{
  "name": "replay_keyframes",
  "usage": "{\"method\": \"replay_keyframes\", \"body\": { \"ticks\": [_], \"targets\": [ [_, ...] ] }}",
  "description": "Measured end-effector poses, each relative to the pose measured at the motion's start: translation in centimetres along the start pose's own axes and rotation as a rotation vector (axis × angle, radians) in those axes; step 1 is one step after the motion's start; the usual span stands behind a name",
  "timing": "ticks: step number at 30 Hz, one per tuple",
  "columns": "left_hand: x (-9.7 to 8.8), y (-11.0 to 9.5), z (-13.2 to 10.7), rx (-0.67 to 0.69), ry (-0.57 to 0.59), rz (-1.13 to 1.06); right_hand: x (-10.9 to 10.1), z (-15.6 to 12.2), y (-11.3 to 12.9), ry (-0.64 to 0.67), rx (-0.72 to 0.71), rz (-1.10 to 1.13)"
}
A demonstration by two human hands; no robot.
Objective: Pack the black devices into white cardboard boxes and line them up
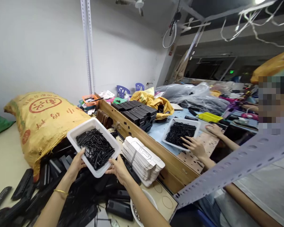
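Between my two hands a white plastic tray (71, 136) is held up, tilted, above the table. Many thin black plastic sticks (94, 148) lie loose in it. My left hand (78, 162) grips the tray's near left edge. On its near right rim, my right hand (117, 165) has the thumb over the edge and fingers underneath. Below the tray, a heap of black plastic parts (73, 195) spreads over the table. A strapped stack of flat white cartons (142, 159) lies right of my right hand.
A yellow woven sack (49, 116) spills black parts at left. A wooden divider (165, 157) separates the neighbouring table, where a co-worker's hand (196, 146) reaches into another white tray (197, 126). Black boxes (137, 113) are stacked beyond. A perforated metal post (227, 170) slants at right. A white bowl (146, 195) is below my right forearm.
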State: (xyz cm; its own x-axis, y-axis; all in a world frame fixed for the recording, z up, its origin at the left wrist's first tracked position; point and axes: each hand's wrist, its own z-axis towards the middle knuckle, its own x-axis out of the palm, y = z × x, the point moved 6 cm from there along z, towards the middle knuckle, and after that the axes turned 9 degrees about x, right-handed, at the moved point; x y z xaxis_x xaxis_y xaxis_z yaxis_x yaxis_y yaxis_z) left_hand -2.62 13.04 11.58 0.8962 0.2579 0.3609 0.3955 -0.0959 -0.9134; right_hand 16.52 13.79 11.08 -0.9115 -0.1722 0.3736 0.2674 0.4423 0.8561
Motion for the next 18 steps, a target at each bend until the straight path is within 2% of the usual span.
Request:
{"method": "replay_keyframes", "body": {
  "ticks": [3,5,8,13,16,18],
  "targets": [
    [2.6,0.1,2.6,0.005,0.102,-0.036,-2.2,3.0,1.7,-0.143,-0.070,0.053],
    [2.8,0.6,4.0,0.008,0.084,-0.023,-3.3,5.5,2.9,-0.233,-0.111,0.075],
    [2.2,1.7,4.9,0.008,0.067,0.018,-4.1,9.7,4.1,-0.375,-0.156,0.083],
    [0.9,3.2,3.7,-0.017,0.111,0.066,-4.3,15.1,3.5,-0.566,-0.141,0.009],
    [0.4,3.0,2.6,-0.021,0.149,0.105,-4.5,16.2,2.1,-0.599,-0.109,-0.096],
    [0.1,2.8,2.1,-0.028,0.154,0.124,-4.4,16.2,1.5,-0.567,-0.120,-0.192]
  ]
}}
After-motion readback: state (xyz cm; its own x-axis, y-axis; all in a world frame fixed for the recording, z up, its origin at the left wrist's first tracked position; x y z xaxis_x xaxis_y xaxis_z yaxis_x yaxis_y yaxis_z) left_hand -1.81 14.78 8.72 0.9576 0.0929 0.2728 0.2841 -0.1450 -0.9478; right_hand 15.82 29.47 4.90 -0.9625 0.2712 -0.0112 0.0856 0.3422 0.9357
